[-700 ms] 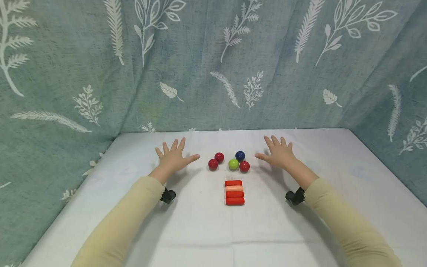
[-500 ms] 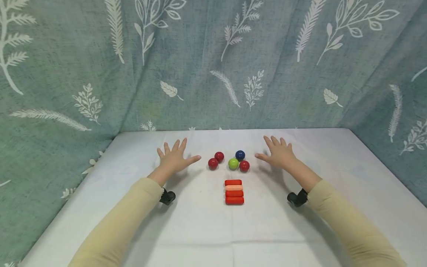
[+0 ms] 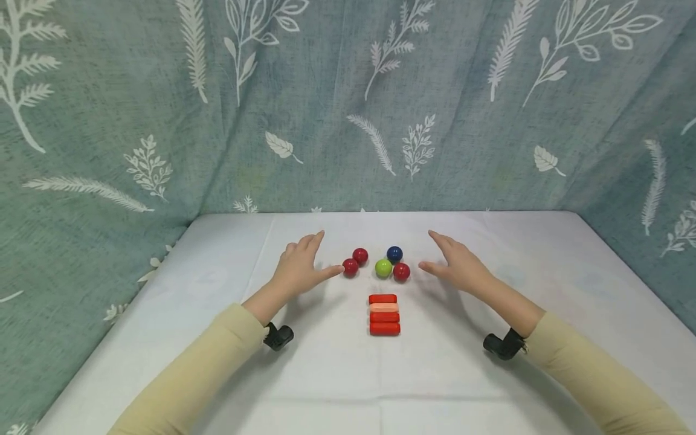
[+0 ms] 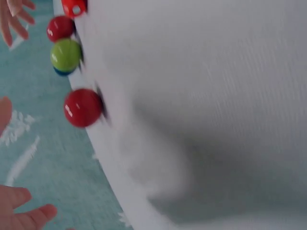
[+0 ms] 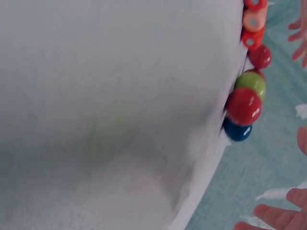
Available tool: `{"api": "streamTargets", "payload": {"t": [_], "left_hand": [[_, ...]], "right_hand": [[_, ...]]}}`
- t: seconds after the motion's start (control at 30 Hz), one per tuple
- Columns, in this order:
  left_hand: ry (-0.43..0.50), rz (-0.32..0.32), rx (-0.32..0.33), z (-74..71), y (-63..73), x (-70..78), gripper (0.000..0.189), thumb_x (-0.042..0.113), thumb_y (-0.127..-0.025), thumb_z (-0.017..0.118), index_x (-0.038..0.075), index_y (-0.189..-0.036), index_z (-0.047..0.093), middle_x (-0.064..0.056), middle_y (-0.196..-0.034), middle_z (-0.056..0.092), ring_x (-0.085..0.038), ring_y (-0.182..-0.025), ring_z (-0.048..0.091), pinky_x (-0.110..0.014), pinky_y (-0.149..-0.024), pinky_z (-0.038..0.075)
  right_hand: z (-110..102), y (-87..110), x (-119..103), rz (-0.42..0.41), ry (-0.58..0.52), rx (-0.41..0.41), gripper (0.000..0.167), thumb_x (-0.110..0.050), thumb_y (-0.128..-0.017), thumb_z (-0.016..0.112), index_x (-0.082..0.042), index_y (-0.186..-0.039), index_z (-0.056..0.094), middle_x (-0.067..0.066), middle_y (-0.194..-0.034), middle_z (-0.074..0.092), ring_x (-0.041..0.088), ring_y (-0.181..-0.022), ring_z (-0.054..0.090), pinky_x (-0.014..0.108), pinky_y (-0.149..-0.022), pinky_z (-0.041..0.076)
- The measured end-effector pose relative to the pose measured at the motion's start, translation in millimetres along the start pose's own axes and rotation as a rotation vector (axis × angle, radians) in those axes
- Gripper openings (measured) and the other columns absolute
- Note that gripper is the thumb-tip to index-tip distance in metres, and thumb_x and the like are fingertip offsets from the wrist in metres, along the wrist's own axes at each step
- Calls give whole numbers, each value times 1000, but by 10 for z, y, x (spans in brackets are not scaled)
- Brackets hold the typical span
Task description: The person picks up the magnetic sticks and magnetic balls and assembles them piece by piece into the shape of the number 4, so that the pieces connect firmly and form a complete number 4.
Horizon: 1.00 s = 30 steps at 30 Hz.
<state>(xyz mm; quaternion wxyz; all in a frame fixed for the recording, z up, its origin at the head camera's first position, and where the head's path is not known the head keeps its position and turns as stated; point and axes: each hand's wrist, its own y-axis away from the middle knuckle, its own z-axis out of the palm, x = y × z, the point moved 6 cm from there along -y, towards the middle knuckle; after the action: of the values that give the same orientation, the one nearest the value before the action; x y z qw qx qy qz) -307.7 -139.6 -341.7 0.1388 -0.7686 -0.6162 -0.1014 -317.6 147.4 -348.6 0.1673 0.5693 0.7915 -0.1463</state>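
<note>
In the head view my left hand point(image 3: 298, 270) hovers left of the balls with fingers extended, its thumb tip overlapping the nearer left red ball point(image 3: 350, 267). A second red ball point(image 3: 360, 256) sits just behind that one. My right hand point(image 3: 459, 266), fingers straight and thumb apart, is over the table to the right of a green ball point(image 3: 383, 268), a blue ball point(image 3: 394, 254) and another red ball point(image 3: 402, 272). Neither hand holds anything. Nearer me, several red cylinders point(image 3: 384, 328) and a peach ribbed cylinder point(image 3: 383, 307) lie side by side; the right wrist view shows holes in their ends point(image 5: 250, 42).
A white cloth point(image 3: 326, 374) covers the table. Behind it and along both sides hangs a green-blue curtain point(image 3: 326, 78) with white leaf prints. A black wrist camera is strapped under each forearm, the left camera point(image 3: 279, 337) and the right camera point(image 3: 502, 344).
Both hands have turned from spread, palms-down poses to palms facing inward. The left hand has moved right toward the red balls. The balls and cylinders keep their arrangement.
</note>
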Motion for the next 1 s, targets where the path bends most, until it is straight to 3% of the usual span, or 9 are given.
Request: {"api": "streamTargets", "payload": {"t": [0.17,0.4,0.67,1.0], "left_hand": [[97,58,5,-19,119,167,78,47,-83,61,5,-141,30,-16,-137,42,-36,-121,40,-48,-99,35],[194,63,-45,30,236,365,69,36,-83,65,10,-139,35,-11,-128,52,-27,-105,55,-41,-85,47],[231,85,-112,199,217,504,47,22,-84,66,11,-126,50,-8,-112,61,-17,-81,57,-31,-71,49],[269,179,-167,331,167,644,33,12,-82,66,10,-114,61,-6,-102,65,-18,-81,58,-29,-73,47]], "right_hand": [[15,94,-111,-24,-105,-57,80,-43,-86,59,-7,-145,21,20,-145,30,40,-130,30,55,-101,29],[62,202,-216,-64,-173,-55,67,-32,-86,63,-5,-140,34,19,-134,45,37,-114,48,48,-87,46],[175,231,-296,-82,-250,-96,60,-27,-85,65,-4,-135,41,19,-119,56,32,-103,56,43,-84,48],[268,228,-404,-145,-259,-143,44,-19,-84,66,-2,-123,55,17,-114,60,26,-95,59,37,-81,49]]}}
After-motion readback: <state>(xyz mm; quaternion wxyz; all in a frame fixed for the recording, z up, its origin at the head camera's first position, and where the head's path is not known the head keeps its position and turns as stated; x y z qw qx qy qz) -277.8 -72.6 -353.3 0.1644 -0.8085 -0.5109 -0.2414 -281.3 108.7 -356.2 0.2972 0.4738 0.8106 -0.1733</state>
